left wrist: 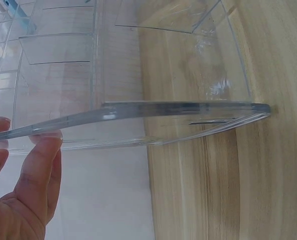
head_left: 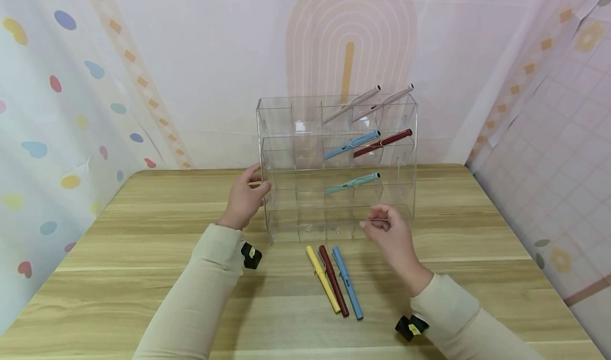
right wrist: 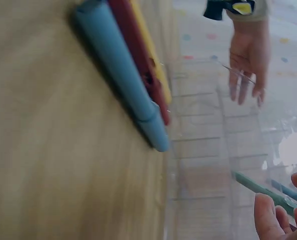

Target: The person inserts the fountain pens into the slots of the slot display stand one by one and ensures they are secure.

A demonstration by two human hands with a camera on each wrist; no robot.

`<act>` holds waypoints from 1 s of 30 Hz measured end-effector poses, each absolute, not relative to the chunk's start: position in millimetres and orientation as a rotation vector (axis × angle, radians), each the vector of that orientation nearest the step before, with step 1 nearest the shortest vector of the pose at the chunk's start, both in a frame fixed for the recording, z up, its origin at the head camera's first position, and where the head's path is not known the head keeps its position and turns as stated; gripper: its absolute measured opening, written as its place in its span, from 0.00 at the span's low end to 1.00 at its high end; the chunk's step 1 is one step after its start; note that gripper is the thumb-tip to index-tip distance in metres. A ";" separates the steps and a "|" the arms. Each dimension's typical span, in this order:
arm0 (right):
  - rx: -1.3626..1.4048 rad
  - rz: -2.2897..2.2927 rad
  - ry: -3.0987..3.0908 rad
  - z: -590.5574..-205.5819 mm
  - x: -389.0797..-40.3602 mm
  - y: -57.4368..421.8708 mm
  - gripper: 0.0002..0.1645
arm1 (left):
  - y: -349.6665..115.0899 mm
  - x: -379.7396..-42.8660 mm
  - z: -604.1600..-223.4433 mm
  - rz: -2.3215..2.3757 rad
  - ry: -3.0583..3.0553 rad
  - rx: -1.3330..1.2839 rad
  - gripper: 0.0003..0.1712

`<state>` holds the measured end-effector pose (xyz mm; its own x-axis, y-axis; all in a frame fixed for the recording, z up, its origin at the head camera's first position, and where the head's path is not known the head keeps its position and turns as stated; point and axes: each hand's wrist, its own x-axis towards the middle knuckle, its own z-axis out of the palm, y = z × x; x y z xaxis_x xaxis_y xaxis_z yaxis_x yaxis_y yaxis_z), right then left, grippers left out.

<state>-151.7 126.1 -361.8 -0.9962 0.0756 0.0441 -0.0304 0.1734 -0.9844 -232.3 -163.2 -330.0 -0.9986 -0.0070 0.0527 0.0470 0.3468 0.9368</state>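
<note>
A clear pen rack (head_left: 310,214) with tiers of compartments stands upright on the table. My left hand (head_left: 245,198) grips its left side panel (left wrist: 178,109), thumb and fingers on either side of the edge. Before the rack's lower right part, my right hand (head_left: 393,238) hovers with loosely bent fingers; I see no pen in them. Two pale pinkish-grey pens (head_left: 352,104) lean in the top tier. Below them are a blue pen (head_left: 352,145) and a dark red pen (head_left: 383,142), then a green pen (head_left: 353,183) one tier lower.
On the table (head_left: 157,233) in front of the rack lie a yellow pen (head_left: 323,279), another dark red pen (head_left: 334,281) and another blue pen (head_left: 348,283), side by side. Patterned cloth (head_left: 215,58) hangs behind the table and on both sides.
</note>
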 end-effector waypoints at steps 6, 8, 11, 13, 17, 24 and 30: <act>0.016 1.926 -2.516 -372.5 -145.8 119.6 0.24 | -162.7 -231.9 -329.6 -1.774 -2.535 -0.031 0.34; 0.034 1.907 -2.566 -374.8 -145.0 117.5 0.24 | -162.9 -231.9 -329.7 -1.775 -2.536 -0.028 0.34; 0.056 1.892 -2.625 -377.9 -144.7 114.3 0.24 | -163.6 -232.8 -330.5 -1.777 -2.539 -0.027 0.34; 0.065 1.884 -2.661 -379.1 -144.4 112.4 0.25 | -163.8 -233.0 -330.7 -1.779 -2.539 -0.029 0.34; 0.106 1.834 -2.731 -382.7 -144.9 109.0 0.27 | -163.8 -233.2 -331.0 -1.783 -2.538 -0.034 0.34; 0.149 1.739 -2.866 -390.4 -147.8 103.2 0.26 | -163.5 -233.4 -331.2 -1.780 -2.541 -0.021 0.35; 0.178 1.676 -2.955 -392.2 -148.2 98.8 0.28 | -163.9 -233.1 -330.9 -1.776 -2.547 -0.026 0.34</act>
